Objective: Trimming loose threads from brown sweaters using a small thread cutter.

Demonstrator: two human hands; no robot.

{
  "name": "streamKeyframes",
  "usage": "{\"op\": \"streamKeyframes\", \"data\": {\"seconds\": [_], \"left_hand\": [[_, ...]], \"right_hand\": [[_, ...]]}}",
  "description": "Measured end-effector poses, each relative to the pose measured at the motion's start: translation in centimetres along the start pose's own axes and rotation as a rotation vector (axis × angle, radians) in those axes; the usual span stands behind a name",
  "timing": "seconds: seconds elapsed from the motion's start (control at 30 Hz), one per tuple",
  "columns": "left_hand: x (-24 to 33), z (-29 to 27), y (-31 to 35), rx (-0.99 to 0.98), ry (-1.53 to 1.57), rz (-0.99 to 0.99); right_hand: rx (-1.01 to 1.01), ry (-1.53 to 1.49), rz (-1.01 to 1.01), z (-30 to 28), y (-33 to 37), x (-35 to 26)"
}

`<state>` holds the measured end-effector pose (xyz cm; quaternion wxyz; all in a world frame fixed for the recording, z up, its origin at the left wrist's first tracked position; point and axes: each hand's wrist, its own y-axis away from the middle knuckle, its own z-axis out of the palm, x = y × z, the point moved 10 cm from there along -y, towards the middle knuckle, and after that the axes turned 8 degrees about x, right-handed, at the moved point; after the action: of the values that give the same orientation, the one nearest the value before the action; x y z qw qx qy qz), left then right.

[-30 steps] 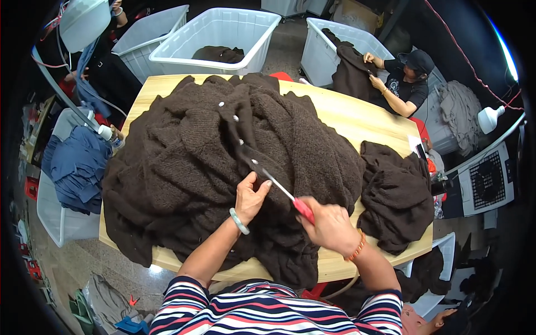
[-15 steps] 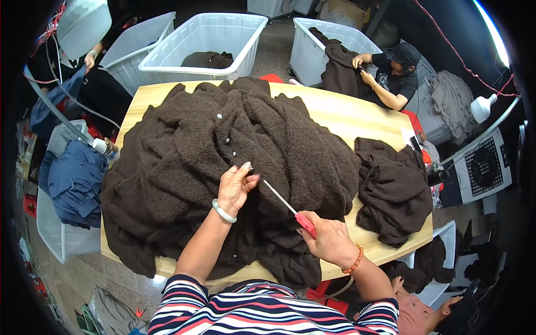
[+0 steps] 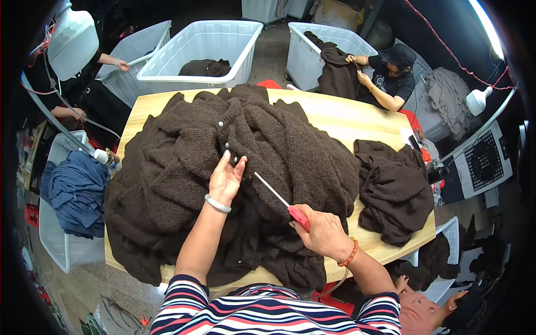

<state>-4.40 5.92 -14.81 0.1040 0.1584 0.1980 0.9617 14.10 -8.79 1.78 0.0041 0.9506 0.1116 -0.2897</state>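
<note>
A heap of dark brown knitted garment (image 3: 184, 145) covers much of the table, with shiny round buttons (image 3: 226, 145) along a folded edge. My left hand (image 3: 225, 181) lies palm up over it. Its thumb and fingertips are apart, either side of one button (image 3: 235, 159). A pale bangle circles that wrist. My right hand (image 3: 326, 234) is closed round the red handle of a tool with a long thin metal shaft (image 3: 272, 188). The shaft's tip points up and left, close to the knit, right of my left hand. What kind of tool it is I cannot tell.
The wooden table (image 3: 329, 109) shows along its back. Another brown garment (image 3: 391, 192) lies at its right. White bins (image 3: 204, 33) stand beyond, and blue cloth (image 3: 78, 192) fills a bin at left. A co-worker (image 3: 391, 75) handles brown knit at far right; others are at left and lower right.
My left hand has moved up and left, from pinching at one button to another with its fingers apart. The red-handled tool in my right hand has shifted slightly left and up.
</note>
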Motion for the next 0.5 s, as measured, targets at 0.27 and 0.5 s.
{"op": "streamKeyframes", "data": {"seconds": [0.27,0.5], "left_hand": [[0.5,0.6,0.8,0.024,-0.275,0.251],[1.7,0.4,-1.7,0.092,-0.198,0.09]], "right_hand": [[-0.074,0.159,0.029,2.0,-2.3,0.0],[-0.059,-0.003,-0.013,1.8,-3.2,-0.7]]}}
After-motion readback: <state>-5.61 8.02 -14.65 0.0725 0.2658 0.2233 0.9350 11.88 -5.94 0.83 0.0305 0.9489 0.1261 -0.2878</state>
